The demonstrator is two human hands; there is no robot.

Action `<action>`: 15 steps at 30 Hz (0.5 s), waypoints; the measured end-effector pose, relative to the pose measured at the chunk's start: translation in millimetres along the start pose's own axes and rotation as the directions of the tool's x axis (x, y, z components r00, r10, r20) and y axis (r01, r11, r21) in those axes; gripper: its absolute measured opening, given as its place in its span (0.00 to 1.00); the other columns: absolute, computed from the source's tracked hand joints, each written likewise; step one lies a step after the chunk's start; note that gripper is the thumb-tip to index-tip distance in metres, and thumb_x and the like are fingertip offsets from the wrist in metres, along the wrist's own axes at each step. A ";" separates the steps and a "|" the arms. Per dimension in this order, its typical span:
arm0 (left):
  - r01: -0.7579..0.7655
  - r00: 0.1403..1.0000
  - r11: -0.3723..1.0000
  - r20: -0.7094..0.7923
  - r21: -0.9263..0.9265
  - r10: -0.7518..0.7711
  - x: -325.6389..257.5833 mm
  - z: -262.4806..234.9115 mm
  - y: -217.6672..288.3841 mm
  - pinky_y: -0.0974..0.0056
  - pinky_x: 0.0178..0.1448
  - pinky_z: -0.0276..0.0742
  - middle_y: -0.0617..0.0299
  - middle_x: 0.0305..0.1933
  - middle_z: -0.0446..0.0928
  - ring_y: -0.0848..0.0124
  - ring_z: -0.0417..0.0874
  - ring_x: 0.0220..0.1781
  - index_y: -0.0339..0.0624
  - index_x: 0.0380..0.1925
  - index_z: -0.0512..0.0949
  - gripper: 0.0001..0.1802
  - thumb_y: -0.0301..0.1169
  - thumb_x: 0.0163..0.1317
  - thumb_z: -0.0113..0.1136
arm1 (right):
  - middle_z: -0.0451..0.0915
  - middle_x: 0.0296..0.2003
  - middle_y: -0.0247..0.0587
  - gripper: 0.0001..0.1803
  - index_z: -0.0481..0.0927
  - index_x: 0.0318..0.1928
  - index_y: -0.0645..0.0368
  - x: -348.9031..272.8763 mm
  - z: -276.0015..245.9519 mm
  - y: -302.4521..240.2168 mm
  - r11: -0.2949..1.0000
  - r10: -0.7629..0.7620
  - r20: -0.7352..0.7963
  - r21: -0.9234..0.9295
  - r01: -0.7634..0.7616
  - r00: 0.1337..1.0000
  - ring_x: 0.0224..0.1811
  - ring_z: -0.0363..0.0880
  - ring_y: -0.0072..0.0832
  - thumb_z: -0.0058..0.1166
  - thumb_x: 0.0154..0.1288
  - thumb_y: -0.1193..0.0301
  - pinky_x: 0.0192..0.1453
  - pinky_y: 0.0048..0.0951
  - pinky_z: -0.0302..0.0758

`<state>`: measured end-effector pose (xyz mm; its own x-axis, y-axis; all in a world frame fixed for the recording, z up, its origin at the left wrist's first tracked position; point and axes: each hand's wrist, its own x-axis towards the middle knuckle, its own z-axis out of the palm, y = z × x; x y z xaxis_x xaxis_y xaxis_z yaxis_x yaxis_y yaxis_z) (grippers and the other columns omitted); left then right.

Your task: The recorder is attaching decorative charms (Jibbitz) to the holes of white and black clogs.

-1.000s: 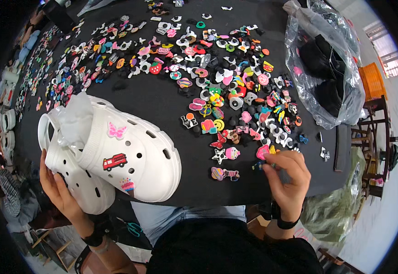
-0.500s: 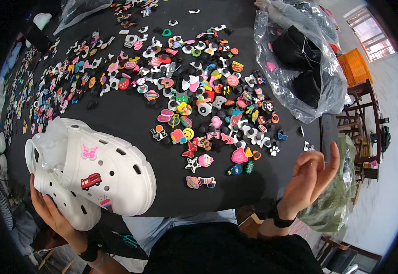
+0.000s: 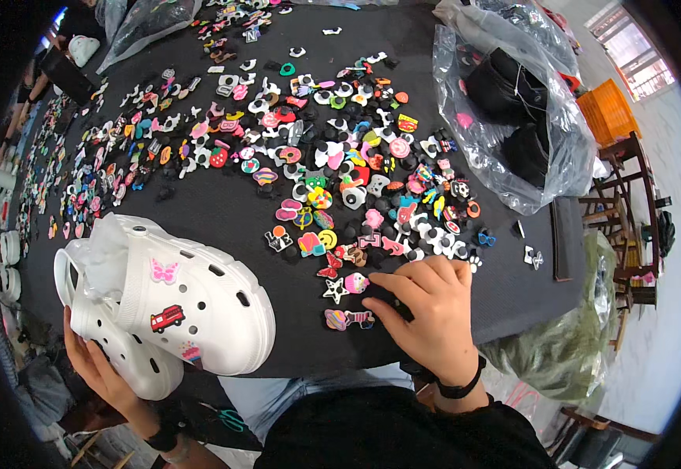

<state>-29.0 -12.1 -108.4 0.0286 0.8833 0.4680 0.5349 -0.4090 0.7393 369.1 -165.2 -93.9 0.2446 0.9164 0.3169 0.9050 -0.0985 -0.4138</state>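
Looks partway to me: front clog (image 3: 231,332) at 8 o'clock has three charms (image 3: 167,318) in, some holes (image 3: 202,306) bare, none showing on the back clog (image 3: 153,377). Left hand (image 3: 106,381) is against that one, can't tell if gripping. Right hand (image 3: 432,316) is in a loose, parted pinch by the cupcake charm (image 3: 356,283), 6 o'clock.

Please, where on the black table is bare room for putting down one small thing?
One bare patch of the black table lies between the decorated white clog and the charm heap; another, between the right hand and the black strip, with olive plastic along its near edge. The charm heap itself is crowded.
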 end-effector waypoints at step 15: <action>-0.048 0.999 0.999 0.009 0.003 0.048 -0.6 -5.9 -6.0 0.54 0.76 0.55 0.45 0.74 0.59 0.56 0.63 0.73 0.27 0.69 0.57 0.27 0.30 0.75 0.39 | 0.78 0.26 0.24 0.15 0.85 0.39 0.49 0.0 9.6 4.5 0.995 0.002 -0.052 0.097 0.003 0.999 0.31 0.73 0.25 0.73 0.47 0.66 0.42 0.31 0.60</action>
<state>-37.2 -11.5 -110.2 0.0617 0.8647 0.4984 0.5355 -0.4501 0.7146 369.8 -161.9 -104.0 0.2644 0.8946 0.3604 0.8676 -0.0575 -0.4939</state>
